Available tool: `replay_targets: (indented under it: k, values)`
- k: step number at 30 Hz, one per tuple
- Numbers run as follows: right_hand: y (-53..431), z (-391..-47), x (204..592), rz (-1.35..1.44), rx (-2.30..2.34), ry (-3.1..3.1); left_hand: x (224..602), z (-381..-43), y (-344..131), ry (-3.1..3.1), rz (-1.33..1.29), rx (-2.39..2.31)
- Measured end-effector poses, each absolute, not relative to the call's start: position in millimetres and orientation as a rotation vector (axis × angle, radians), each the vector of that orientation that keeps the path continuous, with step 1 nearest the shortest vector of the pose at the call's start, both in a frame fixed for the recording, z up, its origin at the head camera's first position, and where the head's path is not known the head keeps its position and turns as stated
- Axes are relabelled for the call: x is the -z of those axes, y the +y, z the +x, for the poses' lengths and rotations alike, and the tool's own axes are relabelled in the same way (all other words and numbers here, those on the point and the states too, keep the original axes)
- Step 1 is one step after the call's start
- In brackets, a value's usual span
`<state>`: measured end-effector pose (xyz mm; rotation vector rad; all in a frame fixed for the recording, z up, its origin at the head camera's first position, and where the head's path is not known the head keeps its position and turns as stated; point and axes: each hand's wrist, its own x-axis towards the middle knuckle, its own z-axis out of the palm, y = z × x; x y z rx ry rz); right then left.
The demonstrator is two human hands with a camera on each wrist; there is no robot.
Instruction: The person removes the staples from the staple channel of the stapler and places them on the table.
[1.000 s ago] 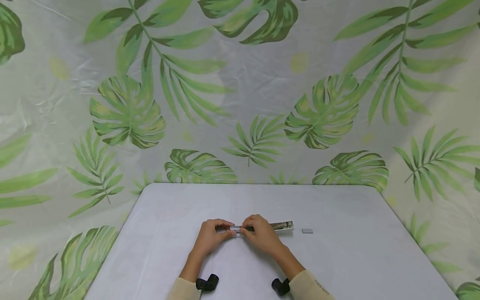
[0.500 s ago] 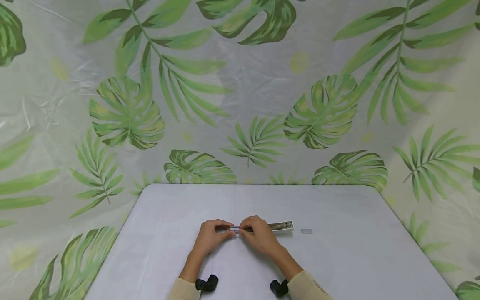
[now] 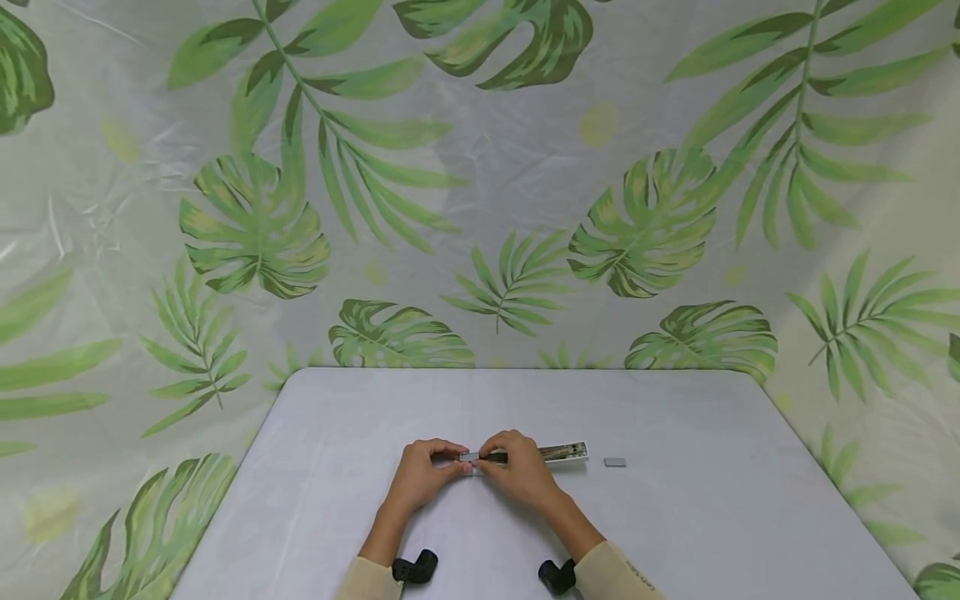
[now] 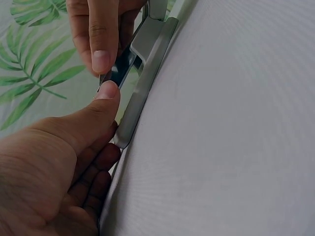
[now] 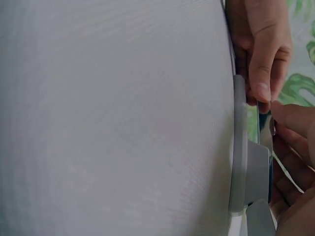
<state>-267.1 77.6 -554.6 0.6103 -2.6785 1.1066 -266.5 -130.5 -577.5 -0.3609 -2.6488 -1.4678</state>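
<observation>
A light grey stapler (image 3: 567,452) lies lengthwise on the table, its cover swung back to the right and its metal magazine (image 4: 122,68) exposed. My left hand (image 3: 420,473) grips the front end, thumb on the near side and fingers on the far side. A short grey strip of staples (image 3: 468,457) shows at the magazine's front, between the two hands. My right hand (image 3: 525,473) pinches that strip at its right end with thumb and fingertips. In the right wrist view the stapler's base (image 5: 239,147) is seen side-on; fingers partly hide the strip.
Another small grey staple strip (image 3: 615,462) lies right of the stapler's cover. The white table (image 3: 712,500) reaches back to a leaf-patterned curtain (image 3: 517,192). A black wrist camera (image 3: 415,567) sits on the left wrist, another (image 3: 557,576) on the right.
The grey strip at the magazine's front now shows more plainly between the fingers. The right hand has shifted slightly left; the left hand and the stapler stay in place.
</observation>
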Motion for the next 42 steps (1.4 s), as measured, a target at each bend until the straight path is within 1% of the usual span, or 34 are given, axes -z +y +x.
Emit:
replay_targets:
  k: [11, 22, 29, 42]
  values:
    - [72, -267, 551, 0.586, -1.145, -2.687, 579, -267, -131, -2.659, -0.374, 1.486]
    - [70, -270, 543, 0.722, -0.970, -2.694, 581, -270, -133, -2.633, -0.404, 1.458]
    - [71, -272, 545, 0.800, -0.838, -2.679, 581, -271, -132, -2.624, -0.413, 1.446]
    - [76, -277, 552, 0.809, -1.036, -2.700, 582, -271, -132, -2.639, -0.408, 1.412]
